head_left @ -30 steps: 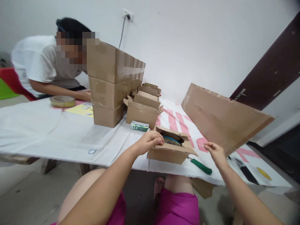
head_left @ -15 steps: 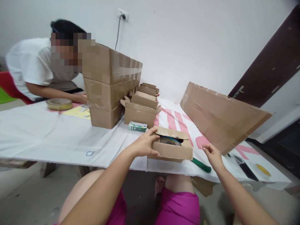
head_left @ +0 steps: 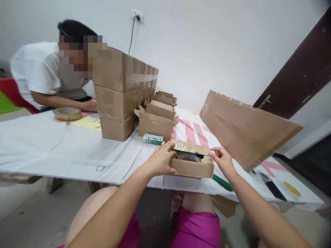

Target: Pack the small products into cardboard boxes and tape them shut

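On the white worktop (head_left: pixel 74 148), spread left fingers (head_left: pixel 167 153) hold a half-closed brown cardboard box (head_left: pixel 193 168); right fingers (head_left: pixel 218 150) bunch alongside, grip unclear.

Sm. box (head_left: pixel 192 168) plain brn cardbd, item inside (head_left: pixel 190 156) blue-edged w/ mottled dk area; knife-like tool's handle (head_left: pixel 222 182) dk grn, sm. carton (head_left: pixel 152 139) shiny grn & silver. Tbl cloth (head_left: pixel 64 151) wht w/ bold pink bands toward rt, yel. sheet (head_left: pixel 84 123) & yellowish tape roll (head_left: pixel 67 114) at lt. Stacked boxes (head_left: pixel 110 103) & lg. cardbd panel (head_left: pixel 248 132) brn, door (head_left: pixel 292 75) dk reddish-brn, wall (head_left: pixel 196 48) off-wht, wearer's shorts (head_left: pixel 196 227) magenta, co-worker's shirt (head_left: pixel 42 65) wht, chair (head_left: pixel 24 98) red.
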{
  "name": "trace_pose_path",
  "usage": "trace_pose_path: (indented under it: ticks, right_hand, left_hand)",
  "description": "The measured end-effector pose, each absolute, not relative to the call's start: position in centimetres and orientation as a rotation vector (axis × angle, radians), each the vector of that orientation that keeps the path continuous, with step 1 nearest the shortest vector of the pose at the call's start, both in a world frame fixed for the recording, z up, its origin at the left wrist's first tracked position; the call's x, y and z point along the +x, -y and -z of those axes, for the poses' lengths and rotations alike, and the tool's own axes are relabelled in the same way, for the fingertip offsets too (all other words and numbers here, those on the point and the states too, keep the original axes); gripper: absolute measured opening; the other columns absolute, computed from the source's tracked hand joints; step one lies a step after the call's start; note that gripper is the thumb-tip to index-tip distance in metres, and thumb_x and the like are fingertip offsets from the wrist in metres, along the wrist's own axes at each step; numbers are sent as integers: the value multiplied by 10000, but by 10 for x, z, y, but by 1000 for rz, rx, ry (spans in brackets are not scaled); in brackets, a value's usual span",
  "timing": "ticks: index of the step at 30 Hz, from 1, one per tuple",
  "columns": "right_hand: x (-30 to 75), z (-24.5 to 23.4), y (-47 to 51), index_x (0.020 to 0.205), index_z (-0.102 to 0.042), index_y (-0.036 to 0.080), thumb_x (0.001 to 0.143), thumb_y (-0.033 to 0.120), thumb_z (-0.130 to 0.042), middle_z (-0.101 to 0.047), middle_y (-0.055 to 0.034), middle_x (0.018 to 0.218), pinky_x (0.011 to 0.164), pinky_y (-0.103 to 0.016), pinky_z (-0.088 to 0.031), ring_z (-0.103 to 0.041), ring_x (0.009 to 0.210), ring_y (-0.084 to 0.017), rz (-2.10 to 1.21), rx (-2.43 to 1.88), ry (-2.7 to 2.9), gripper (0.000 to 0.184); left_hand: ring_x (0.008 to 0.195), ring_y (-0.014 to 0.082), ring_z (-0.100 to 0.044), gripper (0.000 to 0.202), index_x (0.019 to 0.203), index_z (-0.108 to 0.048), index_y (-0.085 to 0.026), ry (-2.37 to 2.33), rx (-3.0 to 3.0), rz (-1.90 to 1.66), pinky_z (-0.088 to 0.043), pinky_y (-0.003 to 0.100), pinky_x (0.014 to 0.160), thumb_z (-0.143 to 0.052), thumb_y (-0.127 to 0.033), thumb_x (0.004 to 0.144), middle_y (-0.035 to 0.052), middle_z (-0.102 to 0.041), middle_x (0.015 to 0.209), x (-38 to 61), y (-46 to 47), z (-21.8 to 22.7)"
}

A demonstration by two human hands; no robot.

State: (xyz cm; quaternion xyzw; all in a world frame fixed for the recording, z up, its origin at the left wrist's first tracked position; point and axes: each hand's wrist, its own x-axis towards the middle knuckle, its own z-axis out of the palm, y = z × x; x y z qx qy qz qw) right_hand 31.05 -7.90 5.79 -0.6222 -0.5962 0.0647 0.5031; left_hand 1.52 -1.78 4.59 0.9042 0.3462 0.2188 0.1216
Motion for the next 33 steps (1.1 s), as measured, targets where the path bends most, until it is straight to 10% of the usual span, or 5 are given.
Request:
trace_pose_path:
  ticks: [13,33]
  right_hand:
    - [230,-99,32,829,-635,177,747,255,-673,-538,41,637,676,-316,-543,-527,568,-95,-1260,-1172,1039,119]
    - [217,-92,9,775,-593,180,818,187,-534,-500,36,595,723,-356,-546,-496,531,-102,-1190,-1228,1037,74]
  left_hand:
    - [1396,383,-272,696,1145,-628,-136,-1072,2684,-548,-302,483,1114,-812,-451,552,183,-335,1489,17,24,-48]
    - [1411,391,-232,696,1149,-617,-96,-1077,2665,-547,-287,464,1129,-796,-448,576,211,-294,1505,18,22,-45]
